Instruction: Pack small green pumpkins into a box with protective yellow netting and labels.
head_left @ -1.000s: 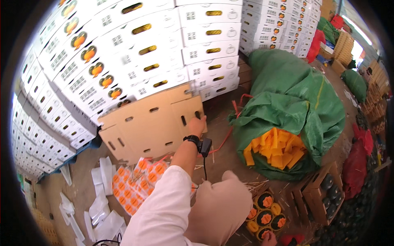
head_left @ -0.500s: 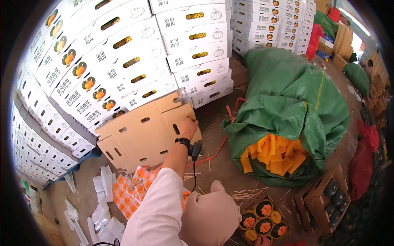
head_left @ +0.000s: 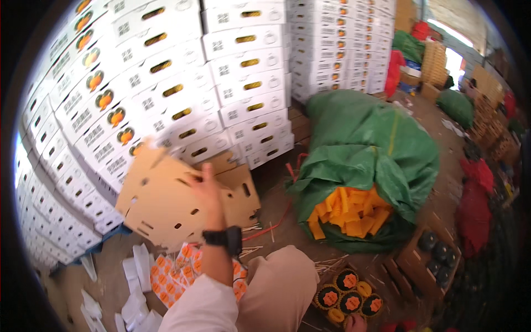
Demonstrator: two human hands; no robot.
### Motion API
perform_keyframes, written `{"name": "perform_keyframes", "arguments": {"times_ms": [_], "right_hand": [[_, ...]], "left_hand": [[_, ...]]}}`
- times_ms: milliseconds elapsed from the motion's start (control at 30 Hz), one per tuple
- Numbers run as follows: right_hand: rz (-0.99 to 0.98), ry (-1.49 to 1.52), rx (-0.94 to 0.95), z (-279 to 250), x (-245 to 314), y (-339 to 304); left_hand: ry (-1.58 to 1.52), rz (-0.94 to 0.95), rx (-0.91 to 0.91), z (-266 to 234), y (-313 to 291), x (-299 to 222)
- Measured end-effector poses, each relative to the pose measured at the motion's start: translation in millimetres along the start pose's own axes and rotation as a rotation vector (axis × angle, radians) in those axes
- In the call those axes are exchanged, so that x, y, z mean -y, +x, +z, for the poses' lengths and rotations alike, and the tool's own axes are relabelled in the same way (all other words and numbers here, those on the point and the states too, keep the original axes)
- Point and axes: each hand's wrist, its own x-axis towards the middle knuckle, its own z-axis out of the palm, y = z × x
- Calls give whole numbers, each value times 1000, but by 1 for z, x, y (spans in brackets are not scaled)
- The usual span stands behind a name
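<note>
My left hand [head_left: 206, 188], with a black band on its wrist, grips the upper edge of a flat brown cardboard box blank [head_left: 160, 202]. The blank is tilted up in front of the white stacks, and motion blurs it. A second brown cardboard piece [head_left: 240, 185] shows behind it. At the bottom, my right hand [head_left: 355, 322] is partly cut off by the frame. Its fingers look curled at the near side of a box of dark round pumpkins [head_left: 350, 302] with orange stickers and yellow foam nets; what they hold is hidden.
White printed cartons [head_left: 171, 91] stand in tall stacks behind. A green woven sack [head_left: 370, 133] spills yellow foam nets [head_left: 348, 210] at the right. Orange sticker sheets [head_left: 171, 276] and white plastic scraps [head_left: 135, 293] lie on the floor. A crate [head_left: 426, 249] holds more dark pumpkins.
My left hand has moved left and lifted the brown blank so that it tilts, uncovering another cardboard piece behind it. The view has shifted. My right hand stays by the pumpkin box.
</note>
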Motion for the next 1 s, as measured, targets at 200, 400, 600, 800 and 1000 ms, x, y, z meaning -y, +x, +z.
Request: {"name": "perform_keyframes", "arguments": {"times_ms": [200, 400, 600, 800, 1000], "right_hand": [[-193, 251, -107, -54, 82, 12], [-162, 401, -607, -195, 97, -24], [-260, -53, -1279, -257, 92, -95], [-353, -227, -1088, -267, 54, -173], [-351, 447, -828, -245, 78, -219]], "left_hand": [[-496, 548, 195, -79, -16, -223], [-316, 1369, 925, -85, -147, -293], [-668, 1872, 1517, -162, -207, -297], [-950, 1937, 1441, -204, -194, -322], [-1016, 1701, 1538, -205, -206, -321]]}}
